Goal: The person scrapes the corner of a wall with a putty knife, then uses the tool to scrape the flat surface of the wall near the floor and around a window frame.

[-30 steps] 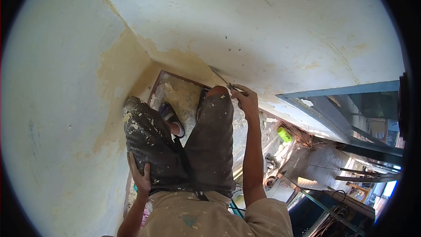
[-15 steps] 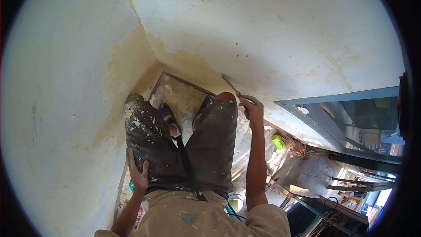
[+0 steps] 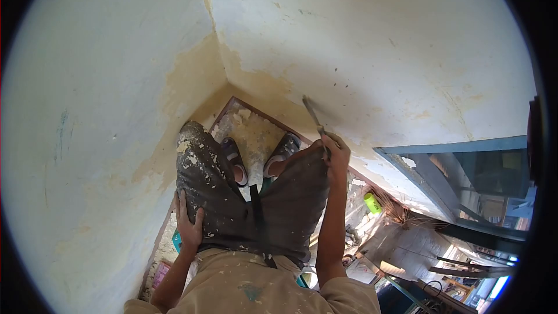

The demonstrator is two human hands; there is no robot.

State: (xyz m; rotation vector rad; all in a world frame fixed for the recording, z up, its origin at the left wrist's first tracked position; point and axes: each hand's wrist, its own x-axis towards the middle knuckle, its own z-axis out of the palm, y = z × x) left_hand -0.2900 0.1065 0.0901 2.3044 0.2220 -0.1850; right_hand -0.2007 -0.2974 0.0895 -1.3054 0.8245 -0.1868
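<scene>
My right hand [image 3: 337,154] is closed round the handle of a scraper [image 3: 313,111], just beyond my right knee. The scraper's tip lies at the white wall [image 3: 372,52], by the edge of a bare tan patch [image 3: 256,78] where paint has come off near the corner. My left hand [image 3: 189,221] rests with fingers apart on my left thigh, on dark trousers [image 3: 215,197] speckled with paint flakes. Both sandalled feet [image 3: 282,152] are on the flake-strewn floor [image 3: 256,131] in the corner.
A bright green container [image 3: 372,203] lies on the floor to the right, beside a bundle of thin bristles [image 3: 404,214]. A blue-framed window [image 3: 459,145] opens in the right wall. The left wall [image 3: 104,139] runs close beside my left leg. Poles [image 3: 465,267] and clutter stand at lower right.
The view has shifted a little, so the corner sits further right. My right hand and the scraper have turned more upright at the wall, and my right knee has tilted outward. My left hand stays on the thigh.
</scene>
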